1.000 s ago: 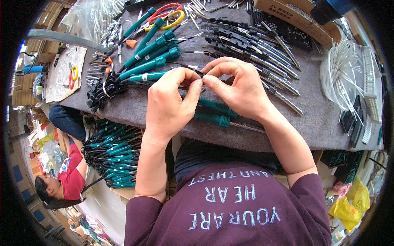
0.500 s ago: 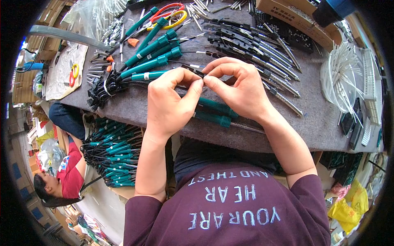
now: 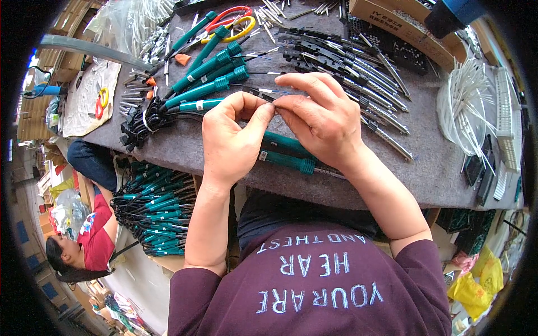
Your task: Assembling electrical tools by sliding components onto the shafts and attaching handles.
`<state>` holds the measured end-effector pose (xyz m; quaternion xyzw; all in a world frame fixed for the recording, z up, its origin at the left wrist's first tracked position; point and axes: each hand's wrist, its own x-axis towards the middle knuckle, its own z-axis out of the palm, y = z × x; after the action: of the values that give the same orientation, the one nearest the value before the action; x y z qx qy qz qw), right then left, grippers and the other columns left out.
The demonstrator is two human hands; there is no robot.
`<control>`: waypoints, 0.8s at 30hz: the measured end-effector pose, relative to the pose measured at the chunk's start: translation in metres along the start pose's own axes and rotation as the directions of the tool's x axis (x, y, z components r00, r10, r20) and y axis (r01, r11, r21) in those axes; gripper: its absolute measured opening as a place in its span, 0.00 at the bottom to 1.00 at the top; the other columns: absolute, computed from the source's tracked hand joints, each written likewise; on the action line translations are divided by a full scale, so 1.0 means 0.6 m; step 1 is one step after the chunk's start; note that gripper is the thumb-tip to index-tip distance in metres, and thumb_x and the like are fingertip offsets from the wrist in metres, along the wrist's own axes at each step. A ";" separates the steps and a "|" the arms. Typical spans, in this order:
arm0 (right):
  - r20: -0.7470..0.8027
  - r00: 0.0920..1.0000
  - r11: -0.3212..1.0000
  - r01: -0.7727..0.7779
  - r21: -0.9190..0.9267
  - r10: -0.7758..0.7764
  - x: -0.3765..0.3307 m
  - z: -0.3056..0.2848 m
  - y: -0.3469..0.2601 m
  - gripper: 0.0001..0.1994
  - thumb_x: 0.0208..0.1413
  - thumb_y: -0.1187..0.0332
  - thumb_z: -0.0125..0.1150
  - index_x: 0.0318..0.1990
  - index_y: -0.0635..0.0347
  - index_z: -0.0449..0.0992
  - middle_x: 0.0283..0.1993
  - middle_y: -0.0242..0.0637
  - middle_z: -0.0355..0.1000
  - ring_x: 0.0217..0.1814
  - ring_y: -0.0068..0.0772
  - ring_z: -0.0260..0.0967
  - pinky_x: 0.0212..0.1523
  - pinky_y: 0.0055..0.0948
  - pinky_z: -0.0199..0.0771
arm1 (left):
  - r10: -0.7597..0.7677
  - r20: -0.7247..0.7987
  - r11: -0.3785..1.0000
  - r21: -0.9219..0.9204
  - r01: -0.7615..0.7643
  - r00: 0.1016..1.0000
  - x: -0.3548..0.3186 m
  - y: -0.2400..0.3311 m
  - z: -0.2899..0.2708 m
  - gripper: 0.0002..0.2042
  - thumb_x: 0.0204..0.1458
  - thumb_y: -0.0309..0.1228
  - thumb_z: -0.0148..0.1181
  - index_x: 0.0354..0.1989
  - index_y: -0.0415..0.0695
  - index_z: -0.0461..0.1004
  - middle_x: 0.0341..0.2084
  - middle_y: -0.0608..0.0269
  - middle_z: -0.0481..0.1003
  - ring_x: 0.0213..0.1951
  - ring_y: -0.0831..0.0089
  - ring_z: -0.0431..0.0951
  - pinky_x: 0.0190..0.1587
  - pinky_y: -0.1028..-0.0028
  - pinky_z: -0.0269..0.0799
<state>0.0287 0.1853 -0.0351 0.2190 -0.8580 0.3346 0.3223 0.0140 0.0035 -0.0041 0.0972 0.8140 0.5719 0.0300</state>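
A thin dark lead with a white band [image 3: 267, 91] shows just beyond the meeting fingertips of a person's two bare hands, over the middle of a grey, felt-covered desk [image 3: 431, 173]. Left hand [image 3: 231, 137]: thumb and index finger are pressed tip to tip, the other fingers curled in. Right hand [image 3: 325, 120]: thumb and index finger are pinched together against the left fingertips, while another finger is lifted, clear of the pinch. Whatever sits between the tips is covered and too small to make out.

Beside the left hand, partly hidden by it, lies a teal soldering-iron handle [image 3: 208, 105] with a white label. It is the nearest of a fan of teal ribbed handles [image 3: 207, 87], whose black cords [image 3: 140, 126] are tied in a bundle toward the desk's left edge. Two loose teal handles [image 3: 286, 161] lie below the hands, near the front edge.

Past the right hand, a row of metal tubes with black fittings [image 3: 358, 70] slants across the desk. Farther back are scissors with red and yellow grips [image 3: 230, 28] and an orange piece [image 3: 182, 59]. At the far right corner stands an open cardboard box [image 3: 386, 19]; near the right edge, a clear bag of thin white strips [image 3: 468, 106]. Below the left edge, a heap of teal handles [image 3: 157, 207] lies near a co-worker in a red shirt [image 3: 98, 246].
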 end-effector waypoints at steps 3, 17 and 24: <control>0.056 0.995 0.995 -0.082 0.058 0.079 0.008 -0.009 -0.003 0.06 0.51 0.70 0.68 0.37 0.55 0.80 0.56 0.33 0.74 0.57 0.40 0.72 0.45 0.35 0.81 | 0.111 0.005 0.992 0.062 -0.111 0.994 0.002 -0.002 -0.002 0.04 0.56 0.23 0.66 0.34 0.34 0.80 0.28 0.62 0.81 0.33 0.78 0.79 0.40 0.75 0.75; 0.217 0.961 0.910 -0.237 0.340 0.170 0.009 -0.016 0.012 0.06 0.52 0.71 0.69 0.37 0.59 0.79 0.59 0.45 0.72 0.65 0.51 0.66 0.66 0.44 0.66 | 0.173 0.060 0.981 0.083 -0.177 0.983 0.003 0.004 -0.011 0.03 0.57 0.23 0.65 0.34 0.35 0.80 0.28 0.60 0.81 0.33 0.74 0.81 0.40 0.74 0.75; 0.147 0.982 0.932 -0.159 0.326 0.116 0.008 -0.012 0.013 0.05 0.49 0.72 0.70 0.34 0.57 0.81 0.59 0.41 0.73 0.60 0.46 0.71 0.59 0.42 0.72 | 0.101 0.152 0.983 0.139 -0.122 0.983 0.000 0.003 -0.013 0.05 0.58 0.24 0.63 0.35 0.34 0.80 0.26 0.58 0.80 0.31 0.76 0.79 0.38 0.73 0.75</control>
<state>0.0236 0.1948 -0.0307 0.2307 -0.8199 0.4836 0.2017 0.0131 -0.0031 0.0004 0.1857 0.8430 0.5025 0.0492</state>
